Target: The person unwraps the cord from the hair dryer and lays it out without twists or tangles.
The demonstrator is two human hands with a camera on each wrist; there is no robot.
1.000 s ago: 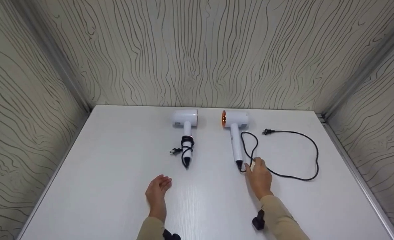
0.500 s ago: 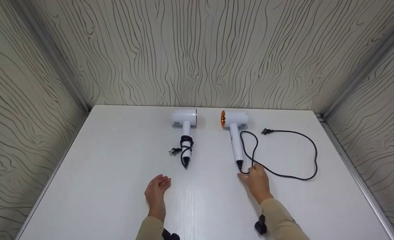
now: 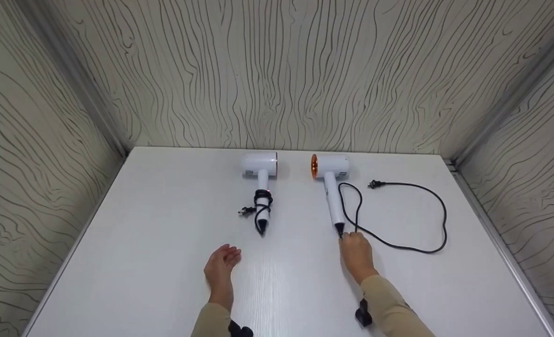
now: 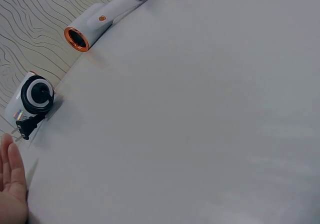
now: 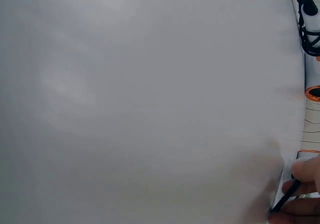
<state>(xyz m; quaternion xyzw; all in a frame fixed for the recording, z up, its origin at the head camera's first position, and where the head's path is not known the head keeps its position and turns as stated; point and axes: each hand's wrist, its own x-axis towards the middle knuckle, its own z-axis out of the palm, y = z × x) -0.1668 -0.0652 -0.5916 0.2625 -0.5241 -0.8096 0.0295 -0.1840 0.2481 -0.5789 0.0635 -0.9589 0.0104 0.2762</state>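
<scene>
Two white hair dryers lie on the table in the head view. My right hand (image 3: pixel 356 255) is at the handle end of the right hair dryer (image 3: pixel 333 196), which has an orange-rimmed nozzle. Its thumb and fingers pinch the black power cord (image 5: pixel 286 198), as the right wrist view shows. The rest of that cord curves loosely to the right and ends in a plug (image 3: pixel 375 184). The left hair dryer (image 3: pixel 260 164) has its cord (image 3: pixel 263 196) wound round the handle. Nearer me, my left hand (image 3: pixel 219 271) rests on the table, fingers loosely bent, holding nothing.
The white table (image 3: pixel 155 224) is enclosed by wood-patterned panels, with the back panel (image 3: pixel 277 93) close behind both dryers. A small plug (image 3: pixel 247 211) sticks out left of the wound cord.
My right hand has moved left and slightly nearer me along the cord, its fingers now gathered by the handle end. That handle end has shifted slightly right. My left hand stays put.
</scene>
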